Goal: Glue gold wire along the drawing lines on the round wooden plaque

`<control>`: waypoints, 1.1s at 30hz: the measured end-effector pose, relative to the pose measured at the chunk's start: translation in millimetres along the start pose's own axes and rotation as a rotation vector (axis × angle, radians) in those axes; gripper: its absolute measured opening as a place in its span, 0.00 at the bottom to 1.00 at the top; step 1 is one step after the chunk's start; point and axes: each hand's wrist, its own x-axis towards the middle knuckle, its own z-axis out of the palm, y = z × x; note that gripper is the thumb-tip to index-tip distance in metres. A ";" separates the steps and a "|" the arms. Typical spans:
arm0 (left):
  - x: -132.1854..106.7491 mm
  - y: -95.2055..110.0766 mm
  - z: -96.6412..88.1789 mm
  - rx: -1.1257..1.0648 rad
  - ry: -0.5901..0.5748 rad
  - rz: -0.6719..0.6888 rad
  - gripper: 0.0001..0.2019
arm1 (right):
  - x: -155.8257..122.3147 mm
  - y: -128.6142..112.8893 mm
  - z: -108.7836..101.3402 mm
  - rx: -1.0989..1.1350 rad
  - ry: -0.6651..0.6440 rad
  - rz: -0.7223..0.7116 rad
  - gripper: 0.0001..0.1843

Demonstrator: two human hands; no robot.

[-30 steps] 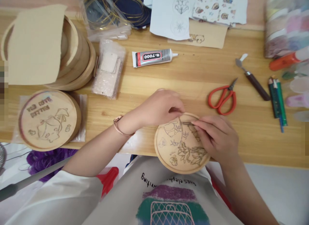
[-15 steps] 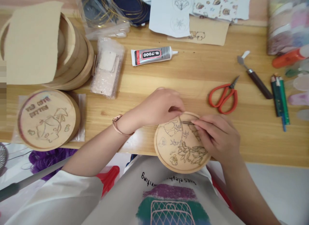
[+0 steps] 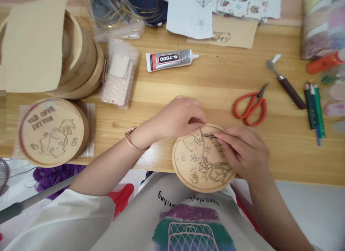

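A round wooden lid (image 3: 185, 173) with line drawings of a panda, leaves and a flower lies at the table's front edge, reaching out over it. Some of its lines look like thin raised gold wire. My right hand (image 3: 245, 154) is closed around a pair of slim dark tweezers (image 3: 208, 136), whose tips point left over the lid's upper part. At the lid's top left rim, my left hand (image 3: 182, 114) pinches with thumb and forefinger. A thin strand seems to run down from those fingertips, but what they hold is too small to make out.
Red-handled scissors (image 3: 250, 105), a palette knife (image 3: 289, 89) and pencils (image 3: 314, 107) lie to the right. A B-7000 glue tube (image 3: 171, 60) lies ahead. On the left are a decorated round box (image 3: 55, 132), stacked wooden boxes (image 3: 83, 60) and a bubble-wrapped packet (image 3: 118, 74).
The view has shifted very slightly. Both hands, the tweezers and the lid keep nearly the same positions.
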 end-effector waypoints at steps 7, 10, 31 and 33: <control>-0.3 0.1 0.0 -0.008 0.001 0.000 0.08 | 0.1 0.9 -0.3 0.008 -0.004 -0.011 0.09; -0.5 0.0 0.1 -0.005 -0.003 -0.007 0.09 | 0.9 0.7 -0.6 0.004 -0.004 -0.010 0.10; -0.1 0.2 -0.6 -0.007 -0.009 -0.018 0.08 | -1.0 0.6 0.8 0.014 0.001 0.024 0.11; 0.0 0.2 -0.5 -0.010 -0.008 -0.016 0.08 | -0.8 0.8 0.7 0.011 0.004 0.013 0.11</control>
